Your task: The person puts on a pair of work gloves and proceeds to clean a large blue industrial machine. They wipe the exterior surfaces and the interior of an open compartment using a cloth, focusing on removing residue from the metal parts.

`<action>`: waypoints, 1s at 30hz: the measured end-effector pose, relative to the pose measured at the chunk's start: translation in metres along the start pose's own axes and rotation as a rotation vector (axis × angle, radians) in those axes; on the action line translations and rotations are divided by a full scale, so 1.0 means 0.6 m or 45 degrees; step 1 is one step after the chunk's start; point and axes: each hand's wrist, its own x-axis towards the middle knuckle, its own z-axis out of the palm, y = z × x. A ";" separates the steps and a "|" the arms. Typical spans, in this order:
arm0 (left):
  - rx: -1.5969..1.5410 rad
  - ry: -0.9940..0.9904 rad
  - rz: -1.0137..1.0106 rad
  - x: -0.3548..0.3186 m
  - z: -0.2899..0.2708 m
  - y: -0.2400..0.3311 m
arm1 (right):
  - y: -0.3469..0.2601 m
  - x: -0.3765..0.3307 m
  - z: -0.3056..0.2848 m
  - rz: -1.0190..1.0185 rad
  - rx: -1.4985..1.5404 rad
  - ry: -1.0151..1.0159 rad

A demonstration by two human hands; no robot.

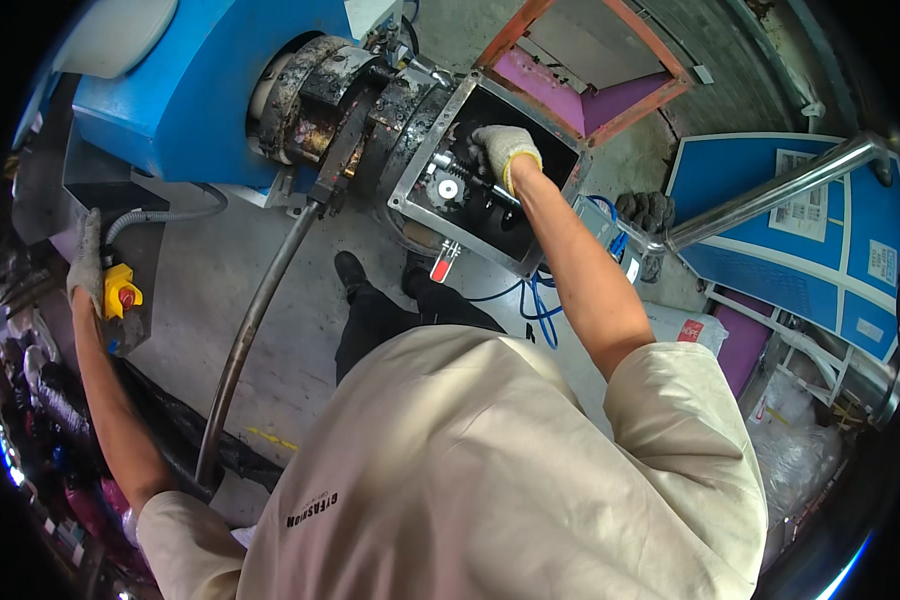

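Right hand (503, 150), gloved, is inside the open metal box (407, 200); fingers curled, tips hidden, can't tell if it's pinching anything. Spring rod (462, 168) just left of and below that hand, round metal disc (448, 189) beyond it. Red-handled latch (444, 262) hangs below the hand, off the box's near edge. Left hand (87, 258), also gloved, well apart: fingers stretched out together, yellow switch box (120, 288) just right of it, long bar (260, 315) farther right.
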 end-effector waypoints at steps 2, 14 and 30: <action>0.067 0.003 0.121 0.010 -0.011 -0.011 | 0.034 0.069 -0.016 -0.548 -0.556 0.178; 0.038 0.051 -0.032 -0.013 0.022 0.031 | 0.028 0.021 0.068 -0.789 -1.105 0.586; 0.162 0.053 -0.025 0.001 0.007 0.016 | 0.013 0.036 0.058 -0.685 -0.995 0.488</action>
